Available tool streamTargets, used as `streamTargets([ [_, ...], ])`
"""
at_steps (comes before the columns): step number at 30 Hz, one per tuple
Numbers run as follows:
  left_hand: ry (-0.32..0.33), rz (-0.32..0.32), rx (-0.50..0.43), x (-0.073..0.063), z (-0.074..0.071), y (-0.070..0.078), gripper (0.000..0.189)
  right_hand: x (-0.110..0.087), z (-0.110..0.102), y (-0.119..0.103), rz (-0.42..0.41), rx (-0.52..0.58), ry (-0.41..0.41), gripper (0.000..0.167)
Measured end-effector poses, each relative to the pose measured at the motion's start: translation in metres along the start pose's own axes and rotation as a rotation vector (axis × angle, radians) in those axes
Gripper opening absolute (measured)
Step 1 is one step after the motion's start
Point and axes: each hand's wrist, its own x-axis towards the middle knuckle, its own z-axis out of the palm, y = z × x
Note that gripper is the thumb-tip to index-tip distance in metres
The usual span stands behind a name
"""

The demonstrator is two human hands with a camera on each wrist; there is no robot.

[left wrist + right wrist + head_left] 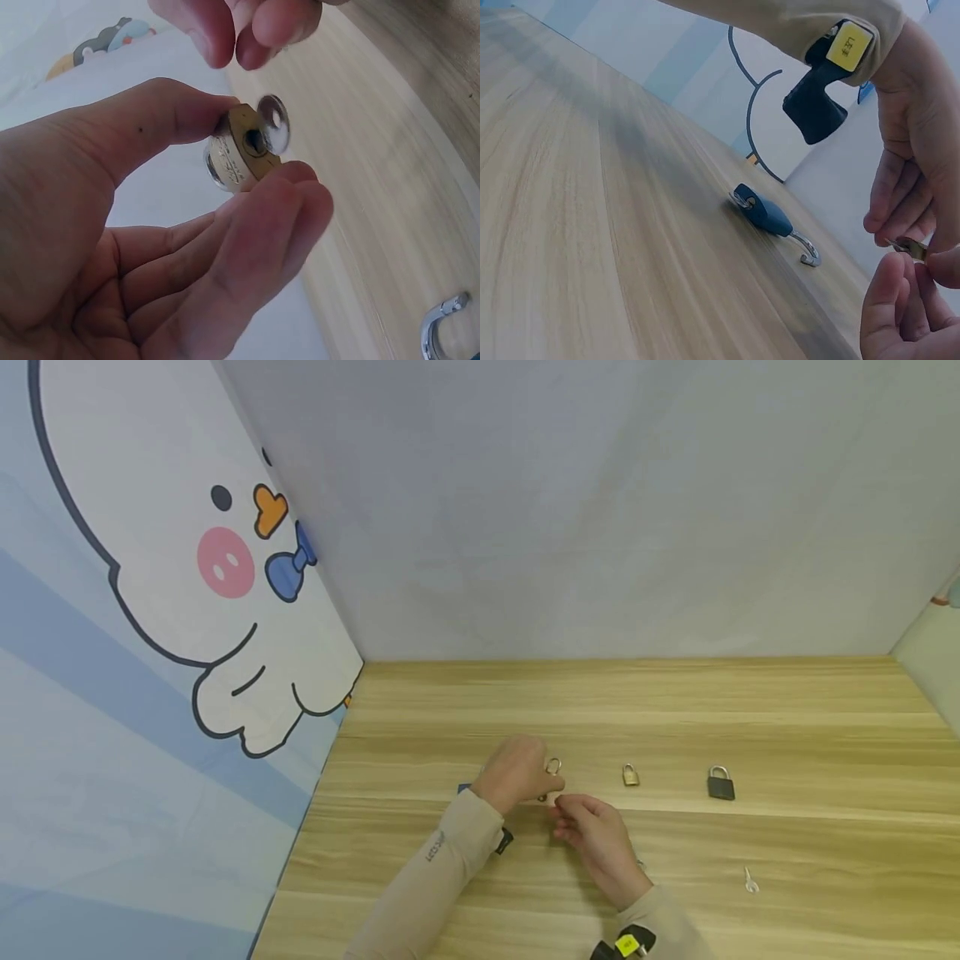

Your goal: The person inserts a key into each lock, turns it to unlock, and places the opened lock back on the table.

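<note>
My left hand (517,772) pinches a small brass padlock (238,154) between thumb and fingers, its keyhole face turned toward my right hand. A silver key (277,135) stands in the keyhole, its round head sticking out. Close beside the key is my right hand (596,839), fingers loosely bent. In the left wrist view its fingertips (281,34) are apart from the key, with nothing seen between them. Behind my left wrist lies a blue padlock (769,215) with its shackle swung out and a key in its bottom.
A smaller brass padlock (631,776) and a black padlock (721,786) lie to the right on the wooden table (825,735). Nearer the front is a loose silver key (751,882). Another small metal thing (640,863) is mostly hidden by my right wrist. A grey wall stands behind.
</note>
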Motion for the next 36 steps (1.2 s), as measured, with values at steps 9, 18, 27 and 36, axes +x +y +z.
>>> streamTargets([
  [9,-0.024,0.02,-0.046,-0.005,-0.005,-0.002,0.049,0.001,-0.011,-0.006,-0.015,-0.006,0.013,0.017],
  [18,-0.024,0.085,-0.065,-0.007,-0.006,-0.006,0.04,-0.002,-0.023,-0.013,-0.052,-0.126,-0.005,0.023],
  [27,-0.009,0.181,0.0,-0.008,-0.004,-0.015,0.023,-0.001,-0.038,-0.018,-0.3,-0.546,-0.032,0.018],
  [36,-0.007,0.331,0.092,-0.005,-0.001,-0.021,0.022,0.0,-0.042,-0.03,-0.48,-0.761,-0.004,0.011],
])
